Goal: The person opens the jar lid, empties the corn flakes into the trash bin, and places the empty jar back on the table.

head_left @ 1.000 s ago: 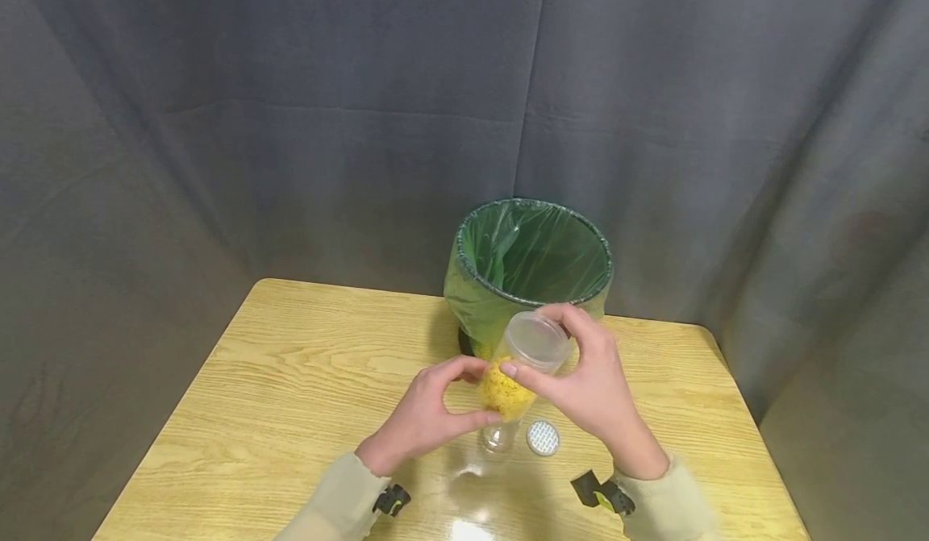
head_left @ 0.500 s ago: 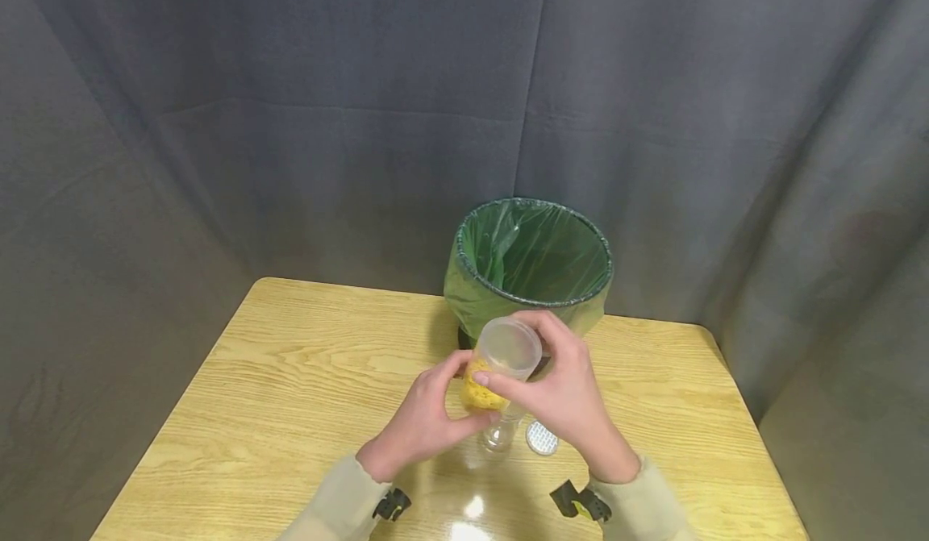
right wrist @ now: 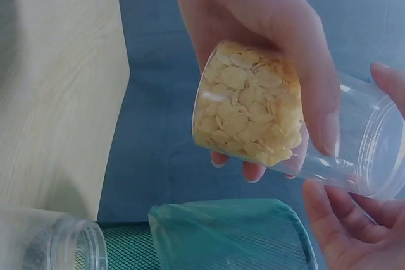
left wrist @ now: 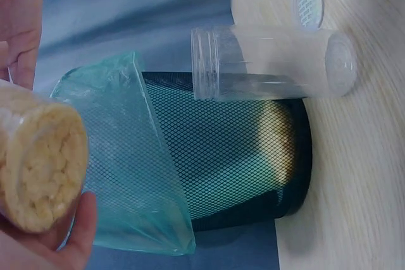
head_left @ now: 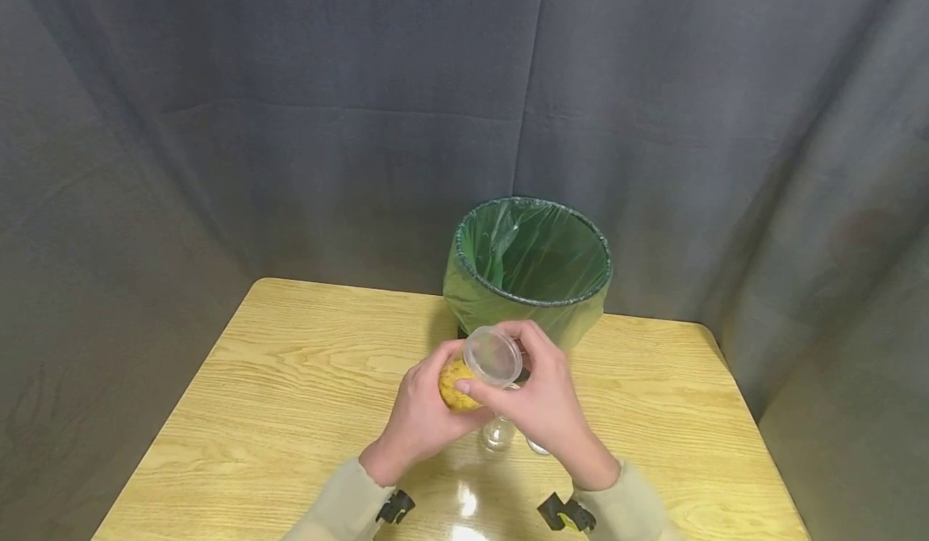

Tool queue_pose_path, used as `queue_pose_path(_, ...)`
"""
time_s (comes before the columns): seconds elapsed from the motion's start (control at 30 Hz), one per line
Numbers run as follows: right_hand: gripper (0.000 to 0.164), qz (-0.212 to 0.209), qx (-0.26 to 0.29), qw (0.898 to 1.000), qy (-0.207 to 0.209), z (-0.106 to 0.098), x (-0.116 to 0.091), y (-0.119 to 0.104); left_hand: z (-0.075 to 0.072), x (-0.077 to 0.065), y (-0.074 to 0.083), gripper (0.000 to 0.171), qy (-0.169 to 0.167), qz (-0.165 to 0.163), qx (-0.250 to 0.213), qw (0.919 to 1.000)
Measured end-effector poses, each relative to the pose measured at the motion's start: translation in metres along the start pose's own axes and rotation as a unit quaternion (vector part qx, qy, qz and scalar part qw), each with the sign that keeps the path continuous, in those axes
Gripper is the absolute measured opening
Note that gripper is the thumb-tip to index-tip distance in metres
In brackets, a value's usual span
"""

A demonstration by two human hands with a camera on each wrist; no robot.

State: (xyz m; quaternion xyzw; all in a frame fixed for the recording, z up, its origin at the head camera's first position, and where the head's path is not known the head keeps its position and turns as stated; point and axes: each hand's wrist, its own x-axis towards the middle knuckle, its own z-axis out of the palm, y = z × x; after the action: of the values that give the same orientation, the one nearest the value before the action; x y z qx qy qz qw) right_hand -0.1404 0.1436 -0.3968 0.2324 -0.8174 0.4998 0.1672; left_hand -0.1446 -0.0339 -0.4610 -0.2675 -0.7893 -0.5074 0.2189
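Note:
Raised above the table, a clear plastic jar (head_left: 457,385) of pale yellow flakes tilts with its rim up and to the right. My left hand (head_left: 419,420) is wrapped round the flake-filled lower part. At the rim, my right hand (head_left: 537,396) grips with thumb and fingers on opposite sides. The right wrist view shows the flakes (right wrist: 247,102) lying toward the jar's base, with clear space up to the threaded rim. Whether a clear lid covers the mouth, I cannot tell. Beneath the hands stands a second clear jar (left wrist: 272,61), upright and without visible contents.
A mesh waste bin (left wrist: 221,156) lined with a green bag (head_left: 479,307) stands behind the hands at the table's far edge. On the wooden table (head_left: 305,364), a white patterned disc (left wrist: 309,3) lies beside the standing jar. Grey curtains (head_left: 327,122) hang behind.
The flake jar and right hand have moved left and slightly nearer. My left hand's fingers have closed further round the jar. The right hand now covers most of the white disc in the head view.

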Motion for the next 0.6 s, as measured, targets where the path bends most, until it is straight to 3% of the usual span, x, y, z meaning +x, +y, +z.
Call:
queue_pose_path(0.2, 0.06, 0.005, -0.045, 0.999, -0.005, 0.0031, -0.002, 0.0008, 0.0004, -0.0014, -0.0019, 0.065, 0.021, 0.002, 0.019, 0.9996)
queue_pose_path(0.6, 0.055, -0.007, -0.11, 0.994, -0.004, -0.0011, 0.0017, -0.0008, 0.0024, -0.0012, -0.0029, 0.057, 0.01, 0.021, 0.007, 0.9997)
